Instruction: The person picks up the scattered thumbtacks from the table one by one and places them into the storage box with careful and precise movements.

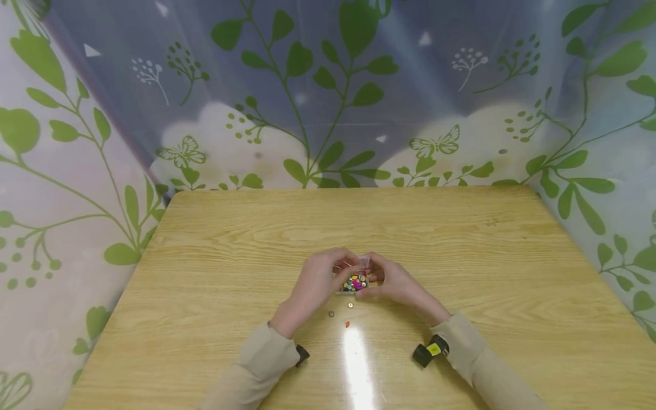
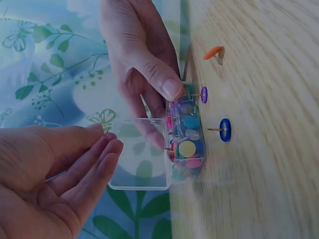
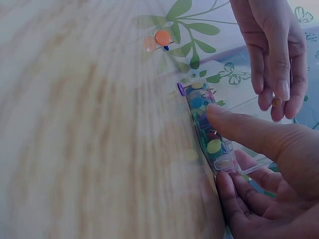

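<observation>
My left hand [image 1: 319, 277] pinches a small thumbtack [image 3: 276, 101] between thumb and fingertips, above the box and near its raised lid. The tack's head looks yellow-orange in the right wrist view. A small clear plastic box [image 2: 198, 172] full of colourful thumbtacks sits on the table with its clear lid [image 2: 139, 188] swung up. My right hand [image 1: 396, 283] grips the box at its right end, the thumb [image 3: 239, 122] over the near edge and the other fingers behind and below. Some of the box's contents are hidden by the hands.
On the wooden table [image 1: 230, 239], close in front of the box, lie an orange thumbtack [image 2: 213, 52], a purple thumbtack [image 2: 204, 94] and a blue thumbtack [image 2: 225, 130]. A leaf-patterned curtain [image 1: 328, 114] hangs behind the table's far edge.
</observation>
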`<action>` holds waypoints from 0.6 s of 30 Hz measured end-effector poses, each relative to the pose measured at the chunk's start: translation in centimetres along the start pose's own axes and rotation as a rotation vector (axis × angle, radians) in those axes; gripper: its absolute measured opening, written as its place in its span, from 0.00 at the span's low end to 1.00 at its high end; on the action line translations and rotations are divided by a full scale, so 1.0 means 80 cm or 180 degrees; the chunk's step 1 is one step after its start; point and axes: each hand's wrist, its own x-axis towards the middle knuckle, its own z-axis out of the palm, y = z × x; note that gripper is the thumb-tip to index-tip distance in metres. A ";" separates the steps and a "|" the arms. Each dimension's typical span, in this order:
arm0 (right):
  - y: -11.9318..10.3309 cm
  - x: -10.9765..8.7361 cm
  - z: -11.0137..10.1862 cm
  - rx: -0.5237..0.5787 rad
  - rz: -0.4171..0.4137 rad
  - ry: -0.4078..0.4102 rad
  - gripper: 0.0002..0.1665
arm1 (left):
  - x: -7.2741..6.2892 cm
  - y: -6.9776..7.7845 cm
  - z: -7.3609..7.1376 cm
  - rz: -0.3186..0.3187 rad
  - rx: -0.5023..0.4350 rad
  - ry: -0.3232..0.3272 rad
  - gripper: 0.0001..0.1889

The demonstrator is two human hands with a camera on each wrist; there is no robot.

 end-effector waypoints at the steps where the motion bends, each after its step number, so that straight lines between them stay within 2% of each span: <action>1: 0.000 0.000 0.000 0.0001 0.0007 0.0003 0.36 | 0.000 0.000 0.000 -0.0016 -0.0031 0.0004 0.06; 6: -0.001 0.000 -0.001 -0.0043 -0.0012 0.0007 0.36 | -0.005 -0.001 -0.003 0.0025 -0.0019 0.0003 0.06; 10: -0.001 0.000 -0.001 -0.0088 -0.0049 0.0016 0.36 | -0.011 -0.004 -0.007 0.0091 0.0205 -0.0061 0.04; 13: -0.001 0.000 -0.001 -0.0089 -0.0086 0.0017 0.38 | -0.018 -0.007 -0.011 0.0096 0.0361 -0.0239 0.02; 18: 0.000 0.001 0.000 -0.0046 -0.0072 0.0028 0.39 | -0.030 -0.012 -0.013 0.0022 0.0514 -0.0692 0.03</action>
